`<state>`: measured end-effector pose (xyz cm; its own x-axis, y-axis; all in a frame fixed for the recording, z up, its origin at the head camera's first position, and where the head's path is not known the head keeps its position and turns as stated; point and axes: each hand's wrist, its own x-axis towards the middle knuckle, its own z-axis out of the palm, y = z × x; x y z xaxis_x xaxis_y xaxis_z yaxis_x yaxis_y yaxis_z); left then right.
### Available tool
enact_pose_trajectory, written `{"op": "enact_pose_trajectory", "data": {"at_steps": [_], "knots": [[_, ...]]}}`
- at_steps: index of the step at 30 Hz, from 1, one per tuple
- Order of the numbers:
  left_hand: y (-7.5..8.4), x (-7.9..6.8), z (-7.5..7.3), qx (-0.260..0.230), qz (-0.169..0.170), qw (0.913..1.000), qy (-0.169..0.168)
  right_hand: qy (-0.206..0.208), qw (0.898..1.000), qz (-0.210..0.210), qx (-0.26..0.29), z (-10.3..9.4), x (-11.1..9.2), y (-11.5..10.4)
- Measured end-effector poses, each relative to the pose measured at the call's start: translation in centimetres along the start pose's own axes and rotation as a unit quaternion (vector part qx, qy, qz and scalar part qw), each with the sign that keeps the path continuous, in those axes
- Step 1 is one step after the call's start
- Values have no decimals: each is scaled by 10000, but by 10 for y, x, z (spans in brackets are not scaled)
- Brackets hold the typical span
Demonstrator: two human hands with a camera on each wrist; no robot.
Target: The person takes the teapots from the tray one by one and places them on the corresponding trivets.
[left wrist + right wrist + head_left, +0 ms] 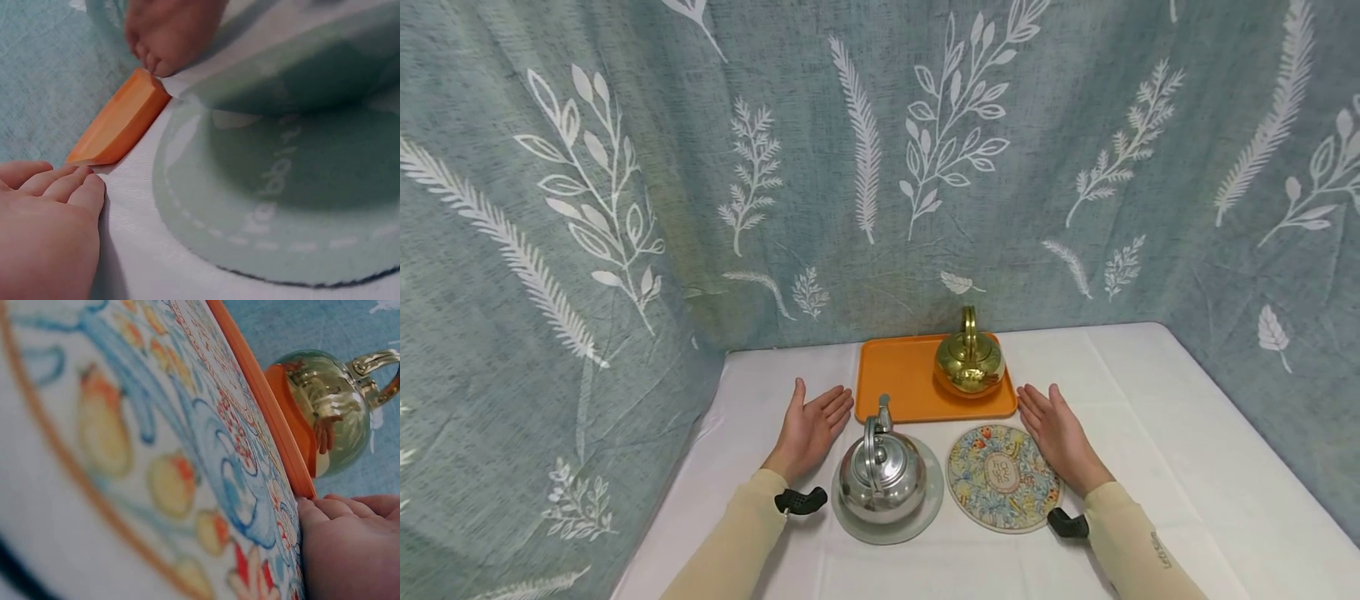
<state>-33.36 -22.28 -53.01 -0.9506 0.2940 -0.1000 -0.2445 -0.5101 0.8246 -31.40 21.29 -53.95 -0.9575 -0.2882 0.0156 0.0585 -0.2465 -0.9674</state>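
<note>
Head view: left hand [811, 429] and right hand [1062, 437] flank the tray [891, 379], fingers straight, grasping nothing; tray probably stiff, light, best gripped by both ends.

The left sleeve [733, 533] and right sleeve [1138, 533] are both long, pale cream and reach the wrists. Small dark lettering [1161, 550] runs along the right sleeve, on the side facing the table's [1195, 417] right edge. 2 curved black devices, 1 at the left cuff [801, 501], 1 at the right [1067, 524], have rounded ends.
</note>
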Motion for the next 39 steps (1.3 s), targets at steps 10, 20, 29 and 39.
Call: {"op": "enact_pose_trajectory", "data": {"at_steps": [10, 20, 29, 39], "knots": [[-9, 1, -5, -386, 99, 9987, -321, 4, 10000, -7, 17, -1, 3, -1], [-9, 0, -10, -553, -39, 9971, -518, 127, 9995, 280, -81, 0, 1, -11], [-10, -6, -16, -644, -40, 9968, -466, 316, 9969, -72, -710, 5, 4, -37], [-11, -6, -16, -550, 30, 9969, -569, 240, 9955, -340, -846, 11, 34, -88]]}}
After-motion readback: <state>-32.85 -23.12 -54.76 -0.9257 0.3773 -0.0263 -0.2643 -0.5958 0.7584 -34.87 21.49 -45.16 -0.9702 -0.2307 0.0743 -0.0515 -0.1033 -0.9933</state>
